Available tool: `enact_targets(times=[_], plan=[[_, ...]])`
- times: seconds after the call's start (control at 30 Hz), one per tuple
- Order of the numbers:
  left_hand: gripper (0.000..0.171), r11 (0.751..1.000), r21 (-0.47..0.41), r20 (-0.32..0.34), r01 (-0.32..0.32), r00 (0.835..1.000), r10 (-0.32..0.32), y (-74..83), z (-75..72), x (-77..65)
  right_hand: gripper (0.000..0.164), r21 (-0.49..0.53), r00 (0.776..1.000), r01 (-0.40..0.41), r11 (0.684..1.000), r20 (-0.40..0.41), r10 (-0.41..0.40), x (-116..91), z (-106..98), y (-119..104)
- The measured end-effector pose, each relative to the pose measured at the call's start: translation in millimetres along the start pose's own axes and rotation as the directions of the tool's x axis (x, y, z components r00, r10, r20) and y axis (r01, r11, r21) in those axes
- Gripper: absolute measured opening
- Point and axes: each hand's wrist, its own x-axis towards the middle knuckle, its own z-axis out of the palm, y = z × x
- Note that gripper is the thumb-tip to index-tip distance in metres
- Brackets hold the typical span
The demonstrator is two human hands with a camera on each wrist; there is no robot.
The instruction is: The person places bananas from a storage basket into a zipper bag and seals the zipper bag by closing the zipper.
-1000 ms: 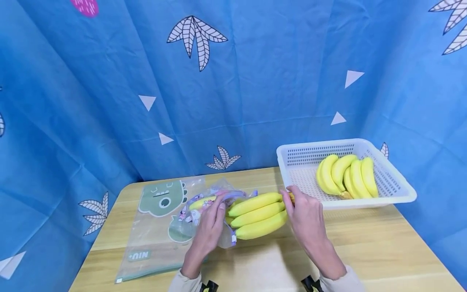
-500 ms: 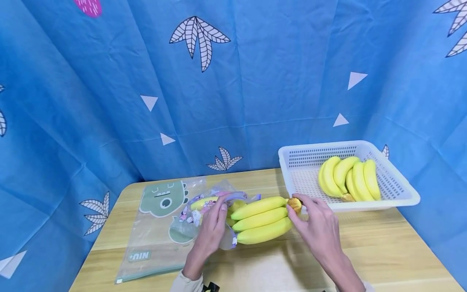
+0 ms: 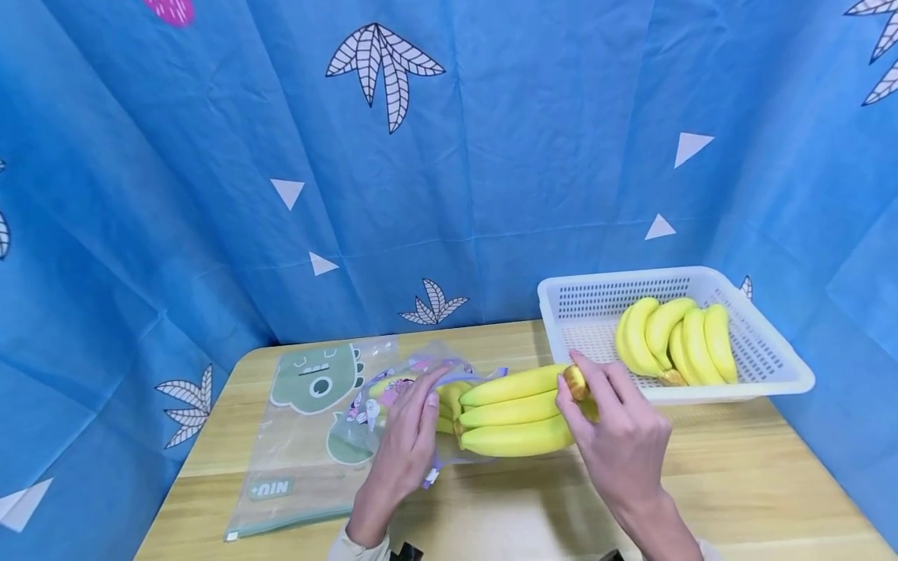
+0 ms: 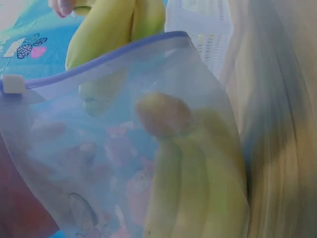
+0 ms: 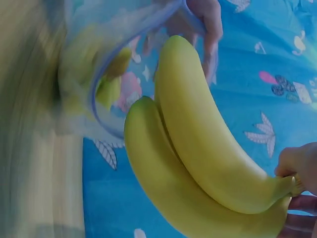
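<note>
We seem mid-packing, left hand (image 3: 407, 436) gripping the bag (image 4: 119, 153), right hand (image 3: 620, 425) pinching a banana bunch (image 3: 517, 413) stem-end at the bag's mouth (1 other bunch (image 4: 190, 188) inside), and should next push inward.

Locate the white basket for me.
In the head view, the white basket sits at right on the table, beyond the right hand, bananas inside.

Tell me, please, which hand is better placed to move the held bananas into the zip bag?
Probably the right hand: it grips the held bananas by the stem, and their tips point toward the open zip bag. The left hand is occupied, holding that bag.
</note>
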Motion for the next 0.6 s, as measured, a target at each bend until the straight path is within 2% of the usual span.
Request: enact_targets(times=[0.1, 0.2, 0.27, 0.4, 0.5, 0.53, 0.6], plan=[[0.041, 1.0, 0.004, 0.015, -0.003, 1.0, 0.003, 3.3, 2.5, 0.5, 0.029, 0.0, 0.999, 0.027, 1.0, -0.033, -0.027, -4, 5, -7], [0.04, 1.0, -0.002, 0.028, -0.005, 1.0, 0.005, 4.1, 4.8, 0.7, 0.028, 0.034, 0.999, 0.043, 0.998, -0.02, -0.043, -12, 14, -14], [0.04, 1.0, -0.014, 0.033, 0.004, 0.999, -0.003, 3.6, 6.3, -0.1, 0.031, 0.078, 0.999, 0.04, 0.996, 0.021, -0.041, -20, 18, -17], [0.039, 0.999, -0.027, 0.034, 0.024, 0.999, -0.023, 2.9, 8.6, -1.9, 0.047, 0.171, 0.987, 0.002, 0.985, 0.157, -0.03, -38, 16, -25], [0.039, 0.999, -0.016, 0.03, 0.042, 0.999, -0.041, 2.6, 9.6, -2.8, 0.055, 0.213, 0.954, -0.058, 0.975, 0.301, -0.009, -47, 4, -29], [0.039, 0.999, -0.014, 0.027, 0.045, 0.999, -0.045, 2.3, 9.9, -2.8, 0.056, 0.218, 0.934, -0.076, 0.973, 0.358, -0.007, -49, 0, -29], [0.038, 0.998, -0.011, 0.024, 0.054, 0.998, -0.054, 1.3, 10.0, -3.1, 0.062, 0.232, 0.88, -0.112, 0.966, 0.474, -0.011, -53, -10, -30]])
